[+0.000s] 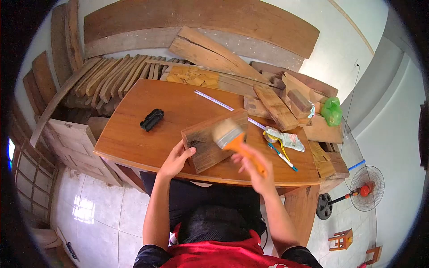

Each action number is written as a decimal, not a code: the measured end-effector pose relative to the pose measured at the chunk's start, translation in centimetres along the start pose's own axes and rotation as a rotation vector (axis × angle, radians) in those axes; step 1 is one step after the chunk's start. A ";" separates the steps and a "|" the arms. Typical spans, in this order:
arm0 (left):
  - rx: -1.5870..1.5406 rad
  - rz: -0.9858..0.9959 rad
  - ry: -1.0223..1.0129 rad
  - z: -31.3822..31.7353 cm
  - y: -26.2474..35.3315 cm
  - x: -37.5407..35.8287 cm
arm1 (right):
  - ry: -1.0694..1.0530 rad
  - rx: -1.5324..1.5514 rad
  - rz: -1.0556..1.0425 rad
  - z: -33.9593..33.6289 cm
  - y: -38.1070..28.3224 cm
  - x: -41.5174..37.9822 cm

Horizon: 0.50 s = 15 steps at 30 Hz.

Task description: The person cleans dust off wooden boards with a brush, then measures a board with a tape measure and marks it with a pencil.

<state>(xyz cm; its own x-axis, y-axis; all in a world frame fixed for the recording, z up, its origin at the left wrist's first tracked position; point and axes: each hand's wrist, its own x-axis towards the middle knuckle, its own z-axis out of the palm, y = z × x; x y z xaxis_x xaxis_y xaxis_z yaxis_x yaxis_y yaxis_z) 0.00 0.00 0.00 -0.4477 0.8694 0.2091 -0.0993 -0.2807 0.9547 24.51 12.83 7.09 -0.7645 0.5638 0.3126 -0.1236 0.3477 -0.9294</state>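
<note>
Gripping the board [208, 155] by its left edge in the left hand [172, 165], over the table [125, 127]; holding the brush [236, 143] by its handle in the right hand [258, 175]. Worth keeping strokes light, along the grain, and bristles [222, 128] off that thumb [190, 152].

"Where's the left hand [177, 161]?"
"Over the desk's [129, 129] near edge, gripping, thumb raised and angled toward the right hand [258, 173]."
"And the right?"
"Also over the near edge, closer to the near right corner, closed in a grip, its fingers bent."
"The arms?"
"Left forearm [156, 210] nearly straight up from its dark sleeve [151, 256]; right forearm [280, 219] slanting inward. The hands are apart."
</note>
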 end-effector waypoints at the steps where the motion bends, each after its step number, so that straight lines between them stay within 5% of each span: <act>1: 0.002 -0.002 0.013 0.1 -0.1 0.2 | -0.139 0.015 -0.034 0.3 -0.5 -0.3; 2: 0.002 -0.012 0.020 0.2 -0.4 0.2 | -0.241 -0.128 -0.148 0.3 -1.1 -0.3; 9: 0.043 0.001 -0.009 0.3 0.5 -0.8 | 0.359 -0.221 -0.063 -1.6 0.3 1.9; 15: 0.088 -0.072 0.034 0.4 1.2 -0.9 | 0.185 -0.188 -0.121 -0.8 -0.1 1.1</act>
<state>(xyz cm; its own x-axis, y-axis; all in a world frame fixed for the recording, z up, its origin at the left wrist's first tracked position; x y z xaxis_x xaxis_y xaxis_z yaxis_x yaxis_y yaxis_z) 0.65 -0.95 1.09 -0.4722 0.8713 0.1334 -0.0548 -0.1800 0.9821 24.18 14.05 7.70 -0.6212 0.6306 0.4653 -0.0741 0.5438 -0.8359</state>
